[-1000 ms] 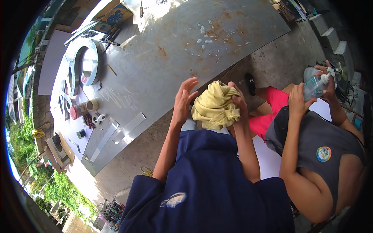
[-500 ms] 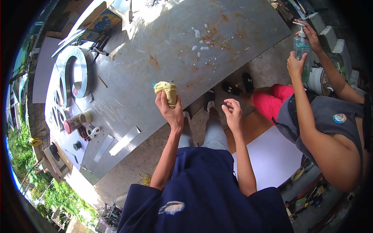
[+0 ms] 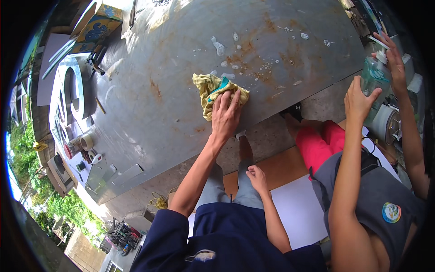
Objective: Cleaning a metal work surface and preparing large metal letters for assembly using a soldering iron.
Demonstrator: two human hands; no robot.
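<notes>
The yellow cloth (image 3: 205, 93) lay bunched on the grey metal bench (image 3: 149, 131), near its front edge, a teal patch (image 3: 220, 85) showing among the folds. The left hand (image 3: 225, 117) was spread over it from above — the thumb was hidden, so I could not tell whether that grip pinched a fold or only pressed. If it merely pressed, the loose far folds could have doubled under or slid out from beneath the fingers, the more so on a wet surface.

White wet patches (image 3: 219, 48) lay just beyond the cloth, with rust-brown stains (image 3: 248, 46) around them. A push across both might have smeared brown over cleaner metal, and a push toward the front edge might have sent liquid over it. Below that edge, a white sheet (image 3: 299, 206) lay near the legs, where drips could have marked it.

The right hand (image 3: 257, 178) hung over the thigh, fingers loosely bent, nothing visible in it; with no second hand steadying the cloth, a twist would have been harder to check.

To the right, a co-worker (image 3: 378, 190) held a clear pump bottle (image 3: 374, 78) past the bench's edge — a slip there might have dropped it to the floor. Well left, a pencil (image 3: 100, 105) lay loose and could have rolled if bumped.
</notes>
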